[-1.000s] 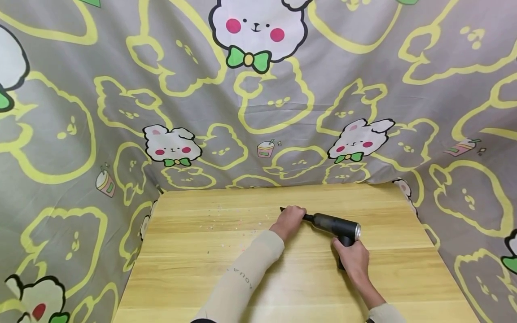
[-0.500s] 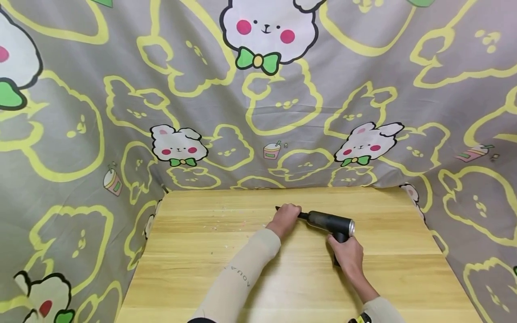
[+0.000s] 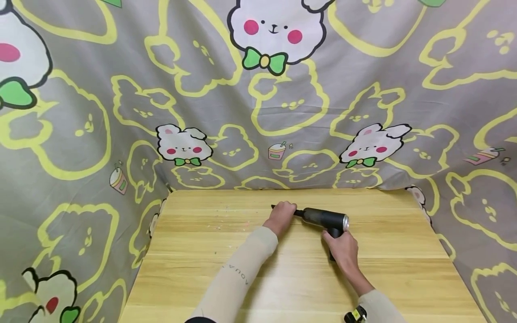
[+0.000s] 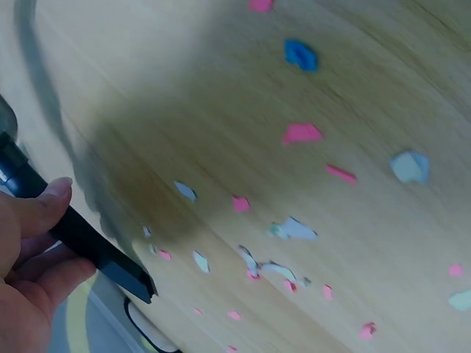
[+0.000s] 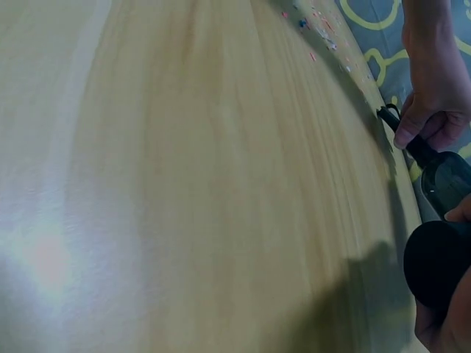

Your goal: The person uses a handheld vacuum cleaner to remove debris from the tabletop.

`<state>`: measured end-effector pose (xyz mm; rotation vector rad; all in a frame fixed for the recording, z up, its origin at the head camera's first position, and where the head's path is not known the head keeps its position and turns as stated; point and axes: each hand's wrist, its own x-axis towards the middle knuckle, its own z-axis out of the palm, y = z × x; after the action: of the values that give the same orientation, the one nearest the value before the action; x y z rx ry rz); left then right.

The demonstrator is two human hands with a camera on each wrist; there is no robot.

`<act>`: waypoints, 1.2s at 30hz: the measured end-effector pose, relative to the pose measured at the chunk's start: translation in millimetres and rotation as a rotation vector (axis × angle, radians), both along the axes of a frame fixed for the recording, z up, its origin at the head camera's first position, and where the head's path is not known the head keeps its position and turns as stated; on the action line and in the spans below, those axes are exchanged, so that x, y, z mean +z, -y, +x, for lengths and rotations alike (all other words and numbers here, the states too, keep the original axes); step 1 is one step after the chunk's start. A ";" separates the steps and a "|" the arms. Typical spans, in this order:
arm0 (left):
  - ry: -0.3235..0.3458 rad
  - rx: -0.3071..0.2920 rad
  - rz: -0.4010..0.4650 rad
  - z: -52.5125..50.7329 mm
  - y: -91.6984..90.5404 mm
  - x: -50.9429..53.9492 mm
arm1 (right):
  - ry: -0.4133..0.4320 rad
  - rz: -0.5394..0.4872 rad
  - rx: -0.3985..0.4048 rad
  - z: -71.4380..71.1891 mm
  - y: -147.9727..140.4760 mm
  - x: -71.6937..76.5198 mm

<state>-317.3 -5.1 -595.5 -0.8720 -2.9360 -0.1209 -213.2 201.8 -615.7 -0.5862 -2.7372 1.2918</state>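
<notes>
The left hand (image 3: 281,215) pinches the slim nozzle (image 4: 118,265) between thumb and fingers, while the right hand (image 3: 342,249) grips the handle of the black handheld device (image 3: 325,218), its fingers curled round it. The device sits above the far half of the wood-grain table (image 3: 396,255), to the right of the scattered pink, blue and pale scraps (image 4: 302,133); whether the nozzle tip touches the tabletop is hard to tell.

The step in hand looks like steadying or seating the nozzle. It calls for a firm handle grip, the 2 parts kept in a straight line, and the left fingertips kept behind the tip.

Lettering on the left sleeve (image 3: 238,264) seems to read "AQUA". No brand is legible on the device, and the yellow-and-black item (image 3: 355,315) by the right cuff (image 3: 379,305) is too small to read.
</notes>
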 end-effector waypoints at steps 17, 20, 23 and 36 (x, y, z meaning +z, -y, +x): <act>0.036 0.108 0.012 -11.5 22.9 1.6 | -0.050 0.069 0.074 -28.2 18.0 3.5; 0.044 0.137 0.007 -13.3 26.4 2.9 | -0.053 0.080 0.082 -33.6 22.4 4.6; 0.057 0.161 0.015 -16.2 31.1 2.1 | -0.051 0.078 0.095 -38.7 26.8 6.6; 0.088 0.212 0.074 -20.7 46.6 1.8 | -0.030 0.001 0.142 -53.4 36.6 13.7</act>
<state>-337.9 -51.8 -593.7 -0.5546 -3.0597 -0.2584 -266.7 165.3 -602.0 -0.3750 -2.7993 1.3159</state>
